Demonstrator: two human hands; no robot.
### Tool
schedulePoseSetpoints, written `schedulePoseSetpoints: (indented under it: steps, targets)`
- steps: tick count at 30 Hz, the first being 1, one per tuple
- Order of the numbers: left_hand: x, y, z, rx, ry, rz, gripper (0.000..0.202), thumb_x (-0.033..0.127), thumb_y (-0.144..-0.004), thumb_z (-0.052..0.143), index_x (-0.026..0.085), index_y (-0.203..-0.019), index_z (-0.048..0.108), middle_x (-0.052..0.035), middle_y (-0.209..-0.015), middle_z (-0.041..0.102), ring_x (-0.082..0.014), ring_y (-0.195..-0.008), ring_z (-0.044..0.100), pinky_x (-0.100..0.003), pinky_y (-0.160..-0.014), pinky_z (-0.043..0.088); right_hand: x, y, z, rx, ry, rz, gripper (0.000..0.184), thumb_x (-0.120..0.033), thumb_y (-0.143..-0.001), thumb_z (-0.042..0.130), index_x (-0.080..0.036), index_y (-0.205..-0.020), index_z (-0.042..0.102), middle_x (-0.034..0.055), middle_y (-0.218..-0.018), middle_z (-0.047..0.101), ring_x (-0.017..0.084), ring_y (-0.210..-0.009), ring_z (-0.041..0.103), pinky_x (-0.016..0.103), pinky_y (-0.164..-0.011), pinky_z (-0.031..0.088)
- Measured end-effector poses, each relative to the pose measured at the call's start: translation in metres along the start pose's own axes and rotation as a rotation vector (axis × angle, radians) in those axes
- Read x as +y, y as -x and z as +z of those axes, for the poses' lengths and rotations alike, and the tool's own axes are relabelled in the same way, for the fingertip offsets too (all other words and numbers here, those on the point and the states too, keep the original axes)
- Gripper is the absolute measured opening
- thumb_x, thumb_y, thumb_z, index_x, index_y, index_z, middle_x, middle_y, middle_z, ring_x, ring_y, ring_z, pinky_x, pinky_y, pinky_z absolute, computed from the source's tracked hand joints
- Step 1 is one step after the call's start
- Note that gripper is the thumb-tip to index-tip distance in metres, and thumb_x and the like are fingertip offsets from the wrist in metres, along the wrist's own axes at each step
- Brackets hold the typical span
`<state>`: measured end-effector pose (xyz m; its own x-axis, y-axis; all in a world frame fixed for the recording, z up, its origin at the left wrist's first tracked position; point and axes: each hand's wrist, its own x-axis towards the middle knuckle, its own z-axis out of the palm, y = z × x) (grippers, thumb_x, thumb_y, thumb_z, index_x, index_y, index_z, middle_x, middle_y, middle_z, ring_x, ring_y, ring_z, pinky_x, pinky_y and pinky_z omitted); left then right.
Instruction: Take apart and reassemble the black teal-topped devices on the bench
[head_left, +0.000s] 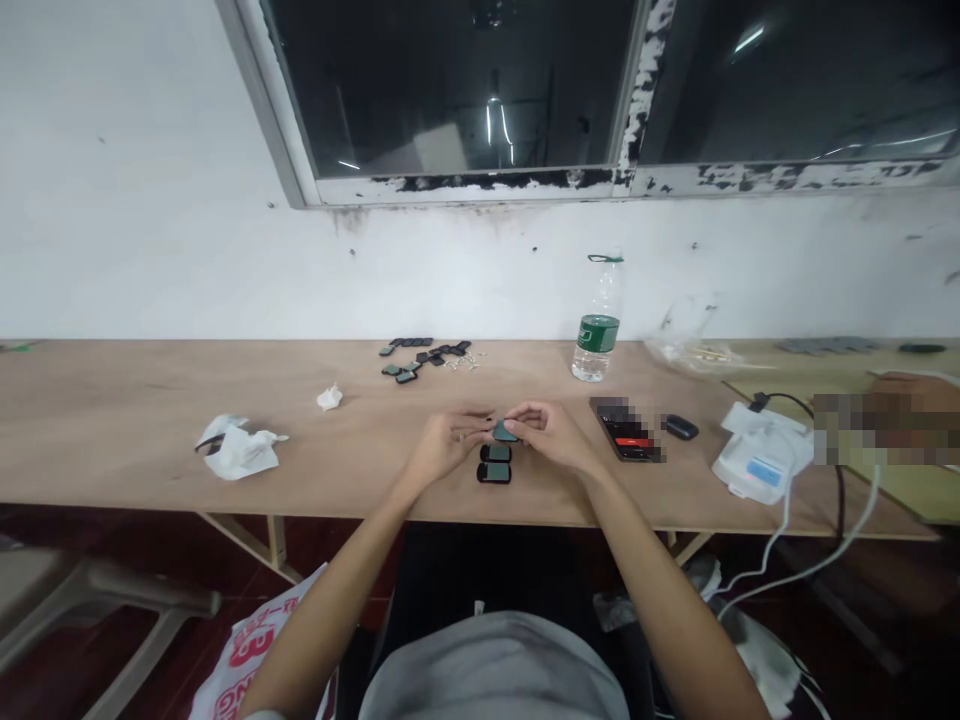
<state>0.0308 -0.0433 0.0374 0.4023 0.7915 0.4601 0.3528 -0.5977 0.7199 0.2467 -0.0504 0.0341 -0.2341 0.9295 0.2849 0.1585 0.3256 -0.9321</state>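
the right hand (551,435) has thumb and fingers closed on a small panelled piece (505,432), while the fingertips of the left hand (442,445) meet its left end; whether those also pinch it i cannot tell. the piece is between the two hands, over the middle of the table (150,400), nearer its front edge than its back. just in front of it, towards that front edge, two matching pieces (495,472) lie one below the other, each a grey-green panel in a black frame.

by my reading, the work is partway: one piece is being handled, and the neat pair may be finished or waiting, which i cannot tell. many more lie in a loose group (406,377) near the back edge, beside scattered pale bits (461,363), and look yet to be handled.

as for containers, a clear bottle (598,335) with a green label stands near the back edge, clear liquid inside, its level hard to read. right of it, a transparent bag (690,345) holds something yellowish, too blurred to name.
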Motion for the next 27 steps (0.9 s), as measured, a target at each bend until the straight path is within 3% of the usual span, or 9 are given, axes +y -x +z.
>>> schedulePoseSetpoints:
  steps: [4,8,13,16,19,23,27]
  targets:
    - [-0.004,-0.002,0.005,0.000,0.264,-0.151,0.035,0.028,-0.072,0.081,0.017,-0.104,0.076,-0.0085,-0.102,0.078,-0.0264,-0.095,0.073,-0.041,-0.091,0.059,-0.002,0.002,0.000,-0.029,0.003,-0.006,0.035,-0.048,-0.077,0.075,-0.016,-0.092,0.071,0.0090,-0.093,0.075,0.022,-0.085,0.071,0.034,-0.078,0.055]
    - [-0.009,-0.004,0.007,-0.011,0.330,-0.222,0.039,0.022,-0.061,0.086,0.015,-0.097,0.075,-0.0086,-0.098,0.077,-0.0241,-0.090,0.072,-0.037,-0.083,0.060,-0.002,0.003,0.001,-0.085,0.029,-0.020,0.035,-0.047,-0.077,0.076,-0.016,-0.093,0.073,0.0095,-0.095,0.076,0.023,-0.088,0.071,0.036,-0.083,0.055]
    - [-0.010,-0.005,0.002,-0.074,0.333,-0.200,0.045,0.026,-0.064,0.085,0.016,-0.106,0.072,-0.0094,-0.107,0.074,-0.0232,-0.092,0.071,-0.038,-0.085,0.059,-0.003,0.003,0.001,-0.081,0.054,-0.023,0.031,-0.044,-0.080,0.073,-0.016,-0.094,0.071,0.0090,-0.095,0.076,0.022,-0.087,0.071,0.034,-0.080,0.055]
    - [-0.010,-0.006,-0.007,-0.033,0.282,-0.172,0.043,0.035,-0.072,0.081,0.016,-0.109,0.070,-0.0107,-0.113,0.073,-0.0252,-0.101,0.070,-0.039,-0.087,0.059,-0.002,0.002,-0.007,-0.023,0.106,-0.021,0.026,-0.040,-0.081,0.071,-0.017,-0.094,0.070,0.0084,-0.095,0.076,0.021,-0.085,0.071,0.032,-0.077,0.054]
    - [-0.016,-0.007,-0.019,0.001,0.135,-0.158,0.037,0.040,-0.077,0.077,0.017,-0.106,0.072,-0.0094,-0.108,0.074,-0.0248,-0.099,0.070,-0.038,-0.087,0.058,0.005,0.002,-0.022,0.009,0.216,0.002,0.022,-0.037,-0.081,0.070,-0.017,-0.088,0.071,0.0080,-0.092,0.076,0.021,-0.083,0.070,0.031,-0.076,0.053]
    - [-0.038,-0.010,-0.031,-0.020,-0.034,-0.153,0.031,0.040,-0.079,0.073,0.017,-0.100,0.073,-0.0076,-0.095,0.076,-0.0230,-0.090,0.070,-0.037,-0.084,0.057,0.020,0.002,-0.047,-0.021,0.334,0.100,0.023,-0.039,-0.078,0.072,-0.017,-0.085,0.071,0.0080,-0.086,0.076,0.021,-0.079,0.069,0.029,-0.071,0.051]
    - [-0.061,-0.013,-0.034,-0.059,-0.108,-0.222,0.032,0.039,-0.076,0.074,0.017,-0.099,0.074,-0.0084,-0.098,0.076,-0.0242,-0.091,0.070,-0.037,-0.085,0.056,0.024,0.005,-0.065,-0.072,0.393,0.204,0.025,-0.041,-0.077,0.075,-0.017,-0.083,0.071,0.0080,-0.082,0.076,0.021,-0.077,0.069,0.027,-0.064,0.049]
